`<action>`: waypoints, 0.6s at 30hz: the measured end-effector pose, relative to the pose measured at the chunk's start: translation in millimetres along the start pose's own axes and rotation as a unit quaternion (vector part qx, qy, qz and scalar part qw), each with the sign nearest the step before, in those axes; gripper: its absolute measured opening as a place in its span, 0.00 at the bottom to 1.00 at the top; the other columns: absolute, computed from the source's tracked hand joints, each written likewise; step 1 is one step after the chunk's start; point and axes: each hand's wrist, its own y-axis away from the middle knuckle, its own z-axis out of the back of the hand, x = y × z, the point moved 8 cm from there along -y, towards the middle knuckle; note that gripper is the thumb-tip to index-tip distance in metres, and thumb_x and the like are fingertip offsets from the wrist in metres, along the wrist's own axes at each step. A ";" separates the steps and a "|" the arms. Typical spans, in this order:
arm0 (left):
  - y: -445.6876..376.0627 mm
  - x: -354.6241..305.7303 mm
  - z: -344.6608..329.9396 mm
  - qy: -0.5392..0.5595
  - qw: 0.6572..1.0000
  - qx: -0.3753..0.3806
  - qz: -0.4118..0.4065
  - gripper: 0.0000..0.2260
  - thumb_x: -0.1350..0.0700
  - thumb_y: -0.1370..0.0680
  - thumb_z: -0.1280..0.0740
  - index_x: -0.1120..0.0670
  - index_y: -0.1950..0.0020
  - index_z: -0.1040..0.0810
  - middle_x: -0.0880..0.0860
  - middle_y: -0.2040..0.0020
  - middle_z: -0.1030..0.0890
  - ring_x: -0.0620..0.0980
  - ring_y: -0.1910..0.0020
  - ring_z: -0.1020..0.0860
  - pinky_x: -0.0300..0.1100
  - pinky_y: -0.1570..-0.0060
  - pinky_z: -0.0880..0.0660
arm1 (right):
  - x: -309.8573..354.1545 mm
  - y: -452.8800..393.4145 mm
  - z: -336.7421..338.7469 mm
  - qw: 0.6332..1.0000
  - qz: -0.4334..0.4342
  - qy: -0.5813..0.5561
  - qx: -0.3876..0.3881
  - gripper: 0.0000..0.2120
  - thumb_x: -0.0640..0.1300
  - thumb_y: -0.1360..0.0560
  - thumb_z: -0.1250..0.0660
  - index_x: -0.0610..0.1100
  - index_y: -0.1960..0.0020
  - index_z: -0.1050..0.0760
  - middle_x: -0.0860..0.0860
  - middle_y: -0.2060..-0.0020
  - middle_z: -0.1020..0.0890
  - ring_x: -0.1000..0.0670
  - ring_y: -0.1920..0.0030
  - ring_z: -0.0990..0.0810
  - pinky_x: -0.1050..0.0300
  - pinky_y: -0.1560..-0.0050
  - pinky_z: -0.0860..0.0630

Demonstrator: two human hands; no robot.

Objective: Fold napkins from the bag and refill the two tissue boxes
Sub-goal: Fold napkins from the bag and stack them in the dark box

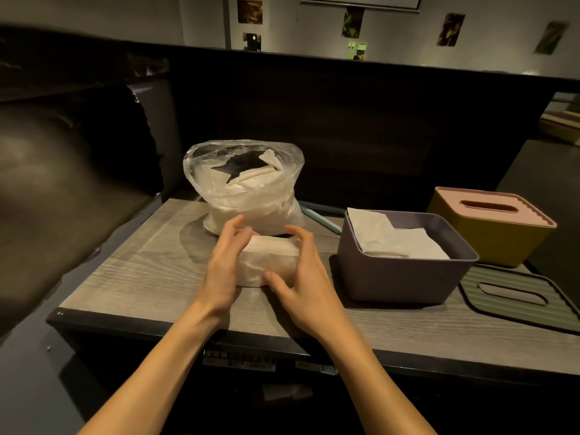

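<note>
Squaring up a folded stack of napkins (268, 259) on the counter (141, 271), we have both hands on it at once. Our left hand (224, 262) cups the stack's left end with curled fingers, while our right hand (303, 268) curls over the right end, thumb pressed against the near face. The stack lies just in front of the clear plastic bag (244, 186), which holds more loose napkins, and its long axis runs left to right between our palms.

What matters for the coming move is that the open purple tissue box (405, 274) sits directly to the right of the stack, near our right hand, already holding some napkins (405, 243). Its opening also runs roughly left to right, so we judge the stack could travel sideways and go in without much turning.

Beyond it stands the yellow tissue box (489, 237) with its pink lid on. A green lid (518, 296) lies flat at the counter's right edge.
</note>
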 end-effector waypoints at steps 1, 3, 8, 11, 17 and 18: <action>0.6 0.9 -0.5 -0.001 1.000 0.022 -0.002 0.19 0.49 0.27 0.34 0.38 0.37 0.26 0.52 0.39 0.23 0.49 0.39 0.22 0.44 0.38 0.26 | -1.6 -0.8 0.2 1.000 -0.006 -0.001 0.000 0.34 0.45 0.20 0.29 0.61 0.24 0.45 0.56 0.27 0.31 0.53 0.31 0.28 0.52 0.31 0.28; 2.0 0.4 -1.7 -0.073 0.996 0.045 -0.018 0.29 0.59 0.31 0.34 0.41 0.32 0.31 0.50 0.40 0.26 0.44 0.46 0.22 0.38 0.48 0.24 | -3.8 -1.5 2.0 1.000 -0.014 -0.004 -0.005 0.32 0.41 0.19 0.33 0.59 0.23 0.44 0.54 0.28 0.30 0.56 0.32 0.28 0.58 0.32 0.29; 0.6 2.6 2.1 -0.175 0.984 0.004 -0.033 0.34 0.77 0.25 0.40 0.46 0.26 0.33 0.48 0.43 0.24 0.35 0.65 0.22 0.32 0.65 0.24 | -6.1 0.3 7.3 0.999 -0.029 -0.022 -0.018 0.27 0.39 0.16 0.38 0.56 0.23 0.42 0.52 0.30 0.28 0.59 0.35 0.29 0.64 0.37 0.33; 2.0 0.7 4.4 -0.191 0.981 0.015 -0.030 0.34 0.75 0.24 0.37 0.48 0.23 0.36 0.48 0.39 0.24 0.32 0.55 0.21 0.28 0.56 0.25 | -8.9 1.5 9.3 0.998 -0.036 -0.038 -0.028 0.24 0.39 0.16 0.39 0.55 0.24 0.39 0.52 0.31 0.26 0.56 0.34 0.26 0.66 0.38 0.30; -3.7 -0.6 17.3 -0.254 0.964 0.066 -0.032 0.38 0.61 0.24 0.25 0.46 0.19 0.40 0.43 0.36 0.21 0.40 0.38 0.21 0.39 0.34 0.27 | -14.1 -0.2 9.3 0.997 -0.043 -0.048 -0.031 0.22 0.40 0.16 0.38 0.57 0.27 0.36 0.51 0.34 0.23 0.54 0.36 0.24 0.59 0.38 0.27; -4.6 0.2 19.4 -0.240 0.969 0.058 -0.032 0.37 0.59 0.24 0.25 0.46 0.20 0.39 0.44 0.37 0.20 0.40 0.39 0.20 0.40 0.35 0.25 | -14.7 -0.3 9.0 0.997 -0.046 -0.051 -0.030 0.22 0.40 0.16 0.38 0.57 0.26 0.36 0.51 0.34 0.23 0.53 0.35 0.24 0.57 0.36 0.27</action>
